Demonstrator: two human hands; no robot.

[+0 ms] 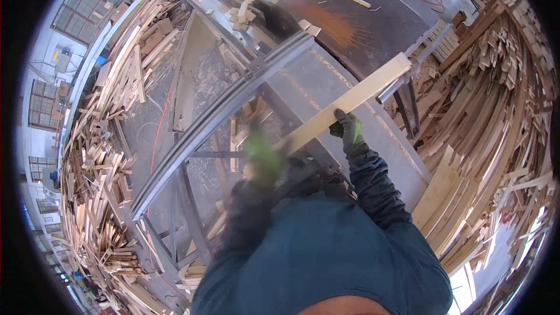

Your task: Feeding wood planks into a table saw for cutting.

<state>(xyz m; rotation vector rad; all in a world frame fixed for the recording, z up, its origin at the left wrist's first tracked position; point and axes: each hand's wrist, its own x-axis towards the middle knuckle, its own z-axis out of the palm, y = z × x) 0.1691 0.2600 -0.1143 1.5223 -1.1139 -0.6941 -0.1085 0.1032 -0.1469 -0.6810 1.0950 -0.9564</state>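
Long pale wd board, sq end; R fingers pinching edge; L hand blurred, can't tell fingers

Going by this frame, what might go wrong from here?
The wooden board could swing or tip: the right hand has it by one edge, with a long stretch reaching beyond.
Its far end appears close to a metal rod, so it might snag there.
The left hand is blurred by the near end; whether it holds the board is unclear, so that end might slip.
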